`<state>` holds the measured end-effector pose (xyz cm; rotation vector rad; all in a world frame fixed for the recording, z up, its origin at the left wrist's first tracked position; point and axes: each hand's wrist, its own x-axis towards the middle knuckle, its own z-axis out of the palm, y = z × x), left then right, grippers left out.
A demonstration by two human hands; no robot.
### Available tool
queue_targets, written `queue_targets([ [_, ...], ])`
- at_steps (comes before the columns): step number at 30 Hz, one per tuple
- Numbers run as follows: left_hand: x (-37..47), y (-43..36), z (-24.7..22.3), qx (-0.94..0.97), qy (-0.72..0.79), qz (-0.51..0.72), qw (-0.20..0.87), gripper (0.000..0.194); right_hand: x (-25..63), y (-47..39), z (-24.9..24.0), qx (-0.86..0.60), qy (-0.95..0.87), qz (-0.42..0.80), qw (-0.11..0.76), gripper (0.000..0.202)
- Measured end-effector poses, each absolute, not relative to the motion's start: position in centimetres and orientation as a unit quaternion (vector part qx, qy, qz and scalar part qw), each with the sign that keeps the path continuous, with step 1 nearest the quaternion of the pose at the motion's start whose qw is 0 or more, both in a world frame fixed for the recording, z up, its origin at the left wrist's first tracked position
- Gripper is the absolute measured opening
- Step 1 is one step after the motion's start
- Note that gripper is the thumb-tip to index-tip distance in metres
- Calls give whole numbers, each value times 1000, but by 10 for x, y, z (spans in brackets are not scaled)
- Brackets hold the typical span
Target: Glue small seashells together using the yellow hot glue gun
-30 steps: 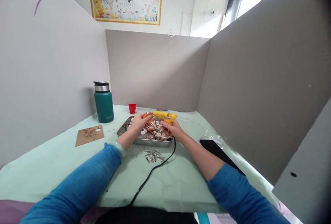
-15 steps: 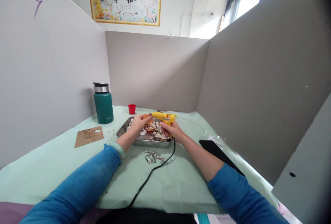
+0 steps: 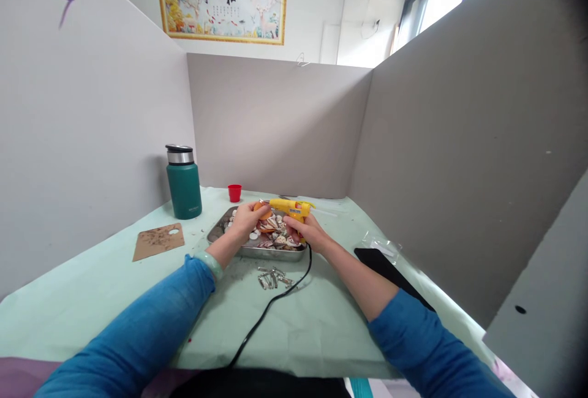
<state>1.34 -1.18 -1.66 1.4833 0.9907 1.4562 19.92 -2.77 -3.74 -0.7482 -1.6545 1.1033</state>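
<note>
Tabletop [image 3: 340, 324] has a metal tray [image 3: 271, 254] with a yellow glue gun [image 3: 288, 206] above it. Right grip [image 3: 313, 232] is wrapped round the gun, left grip [image 3: 245, 220] pinches an orange piece [image 3: 263, 213] near its tip. Looks like gluing; next move probably wants steadiness.

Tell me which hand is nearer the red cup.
Left. Left hand: this side of the red cup, slightly right. Right hand: farther right, around the yellow glue gun.
</note>
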Motion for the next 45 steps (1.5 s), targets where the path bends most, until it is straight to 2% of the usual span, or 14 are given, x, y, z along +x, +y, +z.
queue_targets([
  [7,17,-12,-20,602,377,543,449,44,193,-21,-41,-327,-593,465,570,29],
  [11,26,-21,-20,614,356,505,491,44,188,-21,-40,-326,-555,459,612,37],
  [45,28,-27,-19,607,344,504,510,45,184,-27,-35,-333,-537,447,633,41],
])
